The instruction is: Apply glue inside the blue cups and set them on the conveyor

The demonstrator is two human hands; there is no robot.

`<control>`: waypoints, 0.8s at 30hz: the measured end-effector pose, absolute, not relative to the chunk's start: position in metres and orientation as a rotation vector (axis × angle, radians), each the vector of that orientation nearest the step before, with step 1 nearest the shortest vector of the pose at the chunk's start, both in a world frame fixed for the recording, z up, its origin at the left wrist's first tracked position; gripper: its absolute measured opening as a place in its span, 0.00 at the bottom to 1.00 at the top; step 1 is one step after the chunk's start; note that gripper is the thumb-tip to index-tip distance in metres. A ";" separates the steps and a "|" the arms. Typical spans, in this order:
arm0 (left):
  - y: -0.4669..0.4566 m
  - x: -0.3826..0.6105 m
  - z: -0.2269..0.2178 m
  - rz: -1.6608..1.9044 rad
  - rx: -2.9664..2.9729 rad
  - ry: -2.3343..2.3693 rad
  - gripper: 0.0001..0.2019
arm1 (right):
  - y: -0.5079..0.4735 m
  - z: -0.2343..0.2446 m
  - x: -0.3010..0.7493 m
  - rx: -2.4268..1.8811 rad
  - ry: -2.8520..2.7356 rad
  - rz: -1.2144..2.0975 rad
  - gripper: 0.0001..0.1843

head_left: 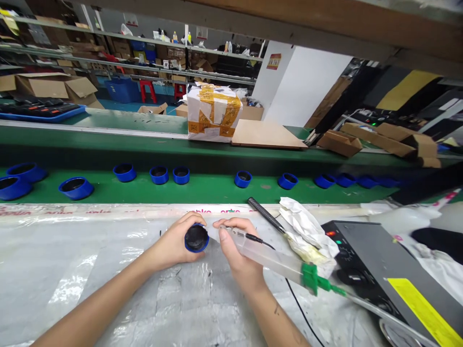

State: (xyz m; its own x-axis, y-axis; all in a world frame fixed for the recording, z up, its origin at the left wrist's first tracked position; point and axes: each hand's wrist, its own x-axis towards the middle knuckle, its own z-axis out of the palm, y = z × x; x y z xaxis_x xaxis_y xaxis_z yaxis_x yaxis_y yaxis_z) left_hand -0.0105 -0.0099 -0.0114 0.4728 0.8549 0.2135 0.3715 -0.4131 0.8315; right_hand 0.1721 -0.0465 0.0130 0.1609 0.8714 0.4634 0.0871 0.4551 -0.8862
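My left hand [183, 239] is wrapped around a small blue ring-shaped cup [197, 238] with a black inside, its opening tilted toward me. In my right hand [240, 246] lies a clear dispensing syringe [271, 255], its tip end pointing at the cup and apart from it. A green cap [311, 278] closes the syringe's back end, where a hose [387, 315] runs off to the lower right. A thin black cable with a plug [254, 237] also comes out by my right fingers. The very tip of the syringe is hard to make out.
Several similar blue cups [159, 175] stand in a row on the green belt [213, 190] beyond the plastic-covered table [119, 284]. To the right sit a grey dispenser box [379, 250], crumpled white tissue [307, 226] and a black-handled tool [265, 213]. A taped carton [213, 113] stands behind.
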 end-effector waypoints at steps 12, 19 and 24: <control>-0.011 -0.009 -0.017 0.866 2.040 1.003 0.23 | -0.052 0.011 0.174 -1.004 -1.356 0.685 0.04; -0.012 -0.008 -0.014 0.860 2.051 1.019 0.23 | -0.055 0.012 0.176 -1.000 -1.344 0.666 0.04; -0.013 -0.007 -0.011 0.840 2.028 1.028 0.22 | -0.055 0.014 0.177 -1.020 -1.381 0.630 0.05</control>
State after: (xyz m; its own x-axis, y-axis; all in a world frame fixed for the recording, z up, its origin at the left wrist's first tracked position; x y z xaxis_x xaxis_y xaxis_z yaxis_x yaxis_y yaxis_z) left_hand -0.0075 -0.0129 -0.0109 0.4737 0.8503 0.2295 0.3941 -0.4377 0.8082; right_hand 0.1768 -0.0547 0.0143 0.1350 0.8617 0.4892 0.1957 0.4608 -0.8657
